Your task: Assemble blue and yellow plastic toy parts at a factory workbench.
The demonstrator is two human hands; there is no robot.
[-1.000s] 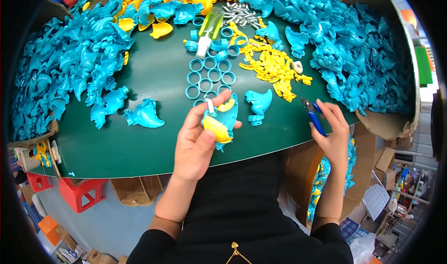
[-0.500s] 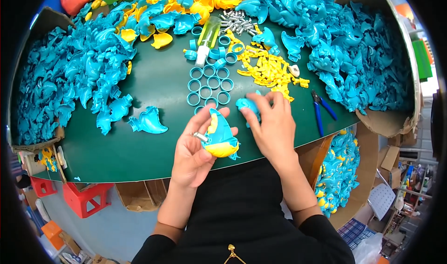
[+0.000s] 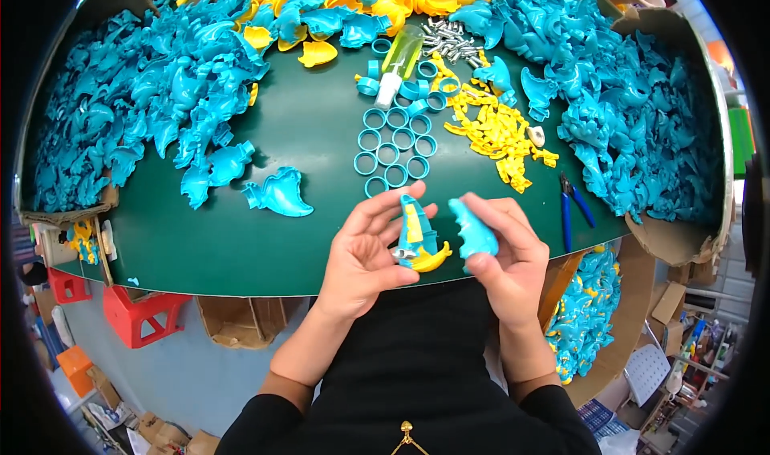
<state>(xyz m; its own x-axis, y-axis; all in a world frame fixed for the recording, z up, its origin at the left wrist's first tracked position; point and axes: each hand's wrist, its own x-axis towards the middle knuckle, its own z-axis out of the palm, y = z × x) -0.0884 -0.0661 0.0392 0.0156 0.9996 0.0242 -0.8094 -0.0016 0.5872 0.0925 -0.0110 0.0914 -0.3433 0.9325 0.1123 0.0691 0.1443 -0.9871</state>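
Note:
My left hand is closed on a teal plastic shell half, its hollow side showing. Inside that shell sit a yellow strip, a curved yellow piece and a small metal cylinder. Just to its right, a second teal shell piece with a wavy edge is pinched between the thumb and fingers of my right hand. The two shells are close but apart. Beyond my hands, teal rings stand in rows on the green table.
Teal shells heap up in cardboard boxes at left and right. Small yellow parts, metal cylinders and a clear-green bottle lie mid-table. Blue-handled cutters rest near the right edge. A lower box holds teal-yellow pieces.
My right hand has lifted the teal shell piece from the table and brought it beside the one in my left hand. The left-hand shell has turned. The whole view has shifted slightly.

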